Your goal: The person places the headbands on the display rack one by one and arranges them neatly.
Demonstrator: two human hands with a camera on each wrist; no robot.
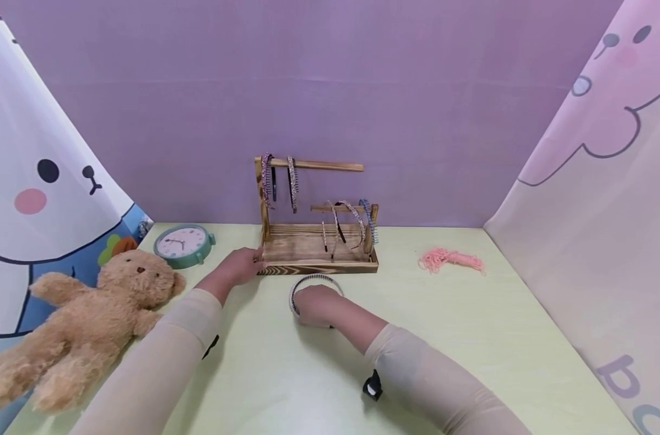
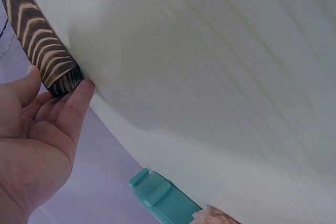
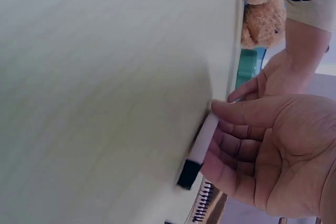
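Note:
At the left front corner of a wooden headband rack (image 1: 319,268), my left hand (image 1: 243,266) holds the tray's edge. In the left wrist view its thumb and fingers lie on either side of the striped wooden corner (image 2: 52,61). My right hand (image 1: 317,305) grips a white headband with dark comb teeth (image 1: 316,277), low over the table in front of the rack. The right wrist view shows the thumb and fingers pinching the band's white arm (image 3: 203,141), which ends in a black tip. Several headbands hang on the rack's upper bar (image 1: 324,165) and lower bar (image 1: 321,208).
A teal alarm clock (image 1: 184,244) lies left of the rack, beside a brown teddy bear (image 1: 107,314). A pink bundle of cord (image 1: 451,260) lies to the right. A purple cloth (image 1: 416,109) hangs behind the pale table (image 1: 444,350), with printed curtains at both sides.

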